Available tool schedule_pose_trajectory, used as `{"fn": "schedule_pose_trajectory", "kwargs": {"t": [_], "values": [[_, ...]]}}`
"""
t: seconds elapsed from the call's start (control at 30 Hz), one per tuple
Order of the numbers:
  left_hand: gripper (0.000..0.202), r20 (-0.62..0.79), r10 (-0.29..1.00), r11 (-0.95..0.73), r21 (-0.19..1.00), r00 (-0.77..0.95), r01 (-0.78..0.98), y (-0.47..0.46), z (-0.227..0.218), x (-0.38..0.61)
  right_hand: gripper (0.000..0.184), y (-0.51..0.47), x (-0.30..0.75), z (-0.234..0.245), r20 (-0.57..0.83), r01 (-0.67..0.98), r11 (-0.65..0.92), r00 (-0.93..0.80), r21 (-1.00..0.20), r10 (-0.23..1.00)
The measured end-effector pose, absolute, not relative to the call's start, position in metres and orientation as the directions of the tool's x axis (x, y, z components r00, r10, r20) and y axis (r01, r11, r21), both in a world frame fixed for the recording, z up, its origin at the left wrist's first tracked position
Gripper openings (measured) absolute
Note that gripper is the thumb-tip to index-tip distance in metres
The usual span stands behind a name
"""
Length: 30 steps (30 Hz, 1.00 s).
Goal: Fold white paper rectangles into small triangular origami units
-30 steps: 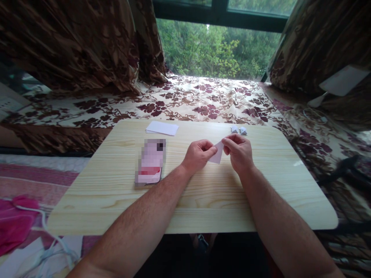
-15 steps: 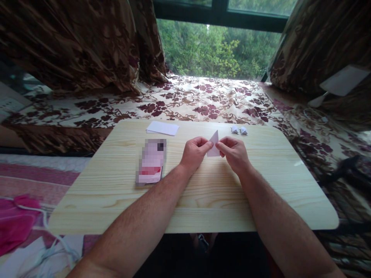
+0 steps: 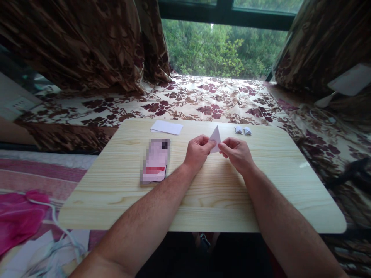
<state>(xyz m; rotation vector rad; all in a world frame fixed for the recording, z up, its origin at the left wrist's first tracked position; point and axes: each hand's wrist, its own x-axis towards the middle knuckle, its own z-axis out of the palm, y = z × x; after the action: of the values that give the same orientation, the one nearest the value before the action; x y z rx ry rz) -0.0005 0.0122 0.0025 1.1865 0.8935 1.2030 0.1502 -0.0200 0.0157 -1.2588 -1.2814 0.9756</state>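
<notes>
A folded white piece of paper [image 3: 215, 136] with a pointed top is held up above the table, between my two hands. My left hand [image 3: 199, 150] pinches it from the left, thumb lying across its face. At its lower right edge, my right hand [image 3: 235, 150] has thumb and fingertips closed on the paper. Two small folded paper pieces [image 3: 242, 131] sit side by side beyond my right hand. To the left, a short stack of white paper slips [image 3: 166, 127] lies near the table's far edge. A blurred-out pink phone [image 3: 156, 160] rests left of my left forearm.
The light wooden table [image 3: 214, 200] has rounded corners. Behind it spreads a ledge with a flowered cloth [image 3: 191, 96], below a window. A white lamp [image 3: 349, 80] stands at the right. Pink cloth [image 3: 23, 216] and white cables [image 3: 65, 243] lie at lower left.
The paper has turned a little in my fingers and its tip stands slightly higher. My right fingers have shifted lower along its edge. The whole view has moved slightly.
</notes>
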Motion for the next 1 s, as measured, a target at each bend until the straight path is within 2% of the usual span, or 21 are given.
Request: {"fn": "schedule_pose_trajectory", "kwargs": {"t": [0.23,0.53,0.77,0.87,1.0], "values": [[0.025,0.081,0.987,-0.044,0.967,0.139,-0.25,0.0139,0.0024,-0.0017,0.034,-0.0197,0.1518,0.0152,0.133,0.174,0.115,0.1,-0.978,0.986],[0.024,0.072,0.972,-0.03,0.982,0.226,-0.186,0.013,0.0018,-0.0008,0.027,-0.017,0.1519,0.017,0.161,0.046,0.154,0.203,-0.987,0.966],[0.023,0.064,0.99,-0.03,0.966,0.127,-0.256,0.0164,0.0019,-0.003,0.029,-0.0172,0.1505,0.0161,0.138,0.091,0.124,0.169,-0.988,0.976],[0.017,0.017,0.986,0.023,0.972,0.165,-0.236,0.017,0.0029,-0.004,0.029,-0.0167,0.1507,0.0165,0.135,0.072,0.123,0.205,-0.99,0.969],[0.021,0.017,0.964,0.015,0.993,0.266,-0.119,0.0135,0.0059,-0.0043,0.03,-0.0151,0.1524,0.0147,0.131,0.071,0.117,0.232,-0.991,0.964]]}}
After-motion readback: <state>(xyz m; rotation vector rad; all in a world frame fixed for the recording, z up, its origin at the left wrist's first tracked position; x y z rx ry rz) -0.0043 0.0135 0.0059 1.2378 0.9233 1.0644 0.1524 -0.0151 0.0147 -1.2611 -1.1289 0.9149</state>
